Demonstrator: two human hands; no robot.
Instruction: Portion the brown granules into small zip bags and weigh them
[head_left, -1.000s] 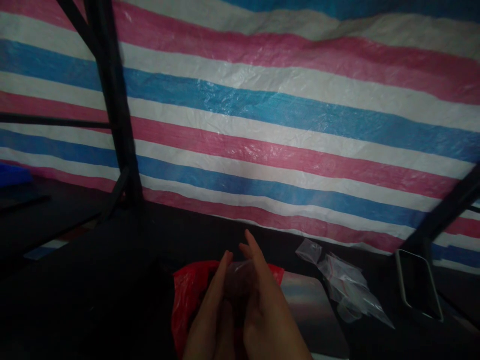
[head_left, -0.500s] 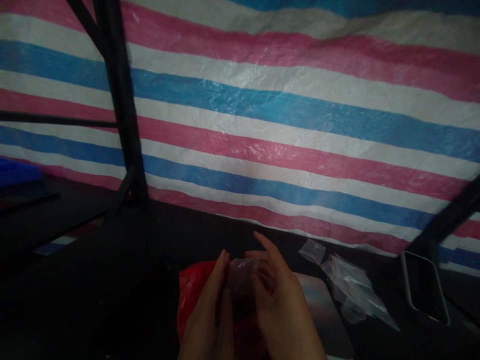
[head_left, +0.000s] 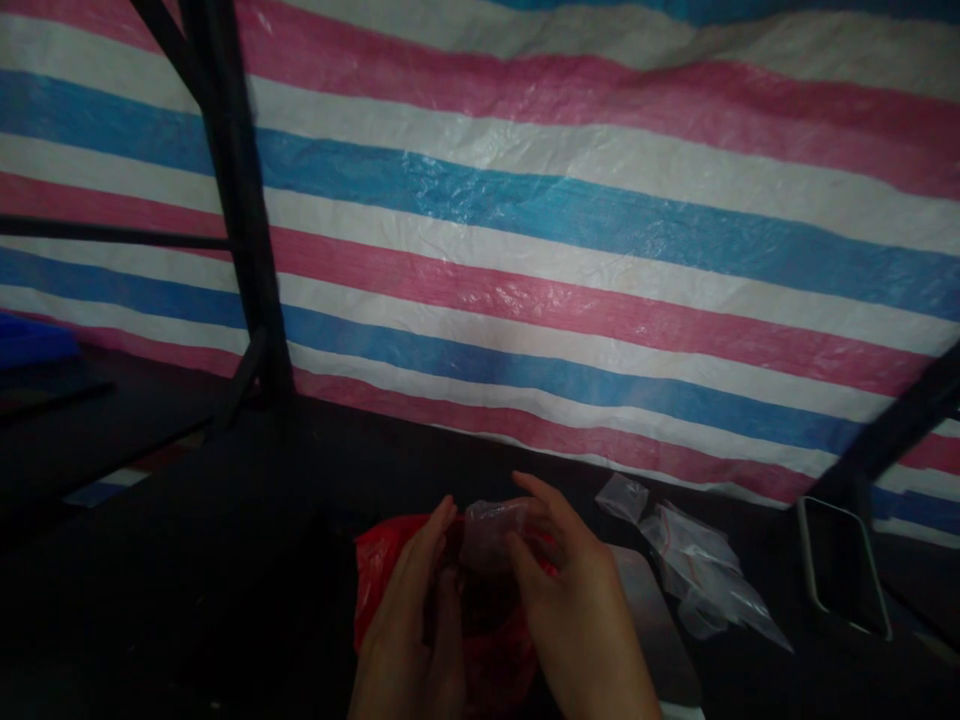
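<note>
Both my hands are raised over a red plastic bag [head_left: 375, 580] on the dark table. Between them I hold a small clear plastic bag [head_left: 487, 530]. My left hand [head_left: 409, 640] presses its fingers, held together, against the bag's left side. My right hand [head_left: 581, 620] pinches the bag's top with thumb and fingers. What is inside the small bag is too dark to make out.
A pile of small clear zip bags [head_left: 690, 570] lies to the right. A phone [head_left: 844, 580] lies farther right. A grey flat board [head_left: 656, 630] lies under my right hand. A striped tarp [head_left: 570, 260] hangs behind, with a black metal post [head_left: 240, 230] at left.
My right hand's fingers went from stretched upward to curled over the small bag's top. The bag rose slightly between my hands.
</note>
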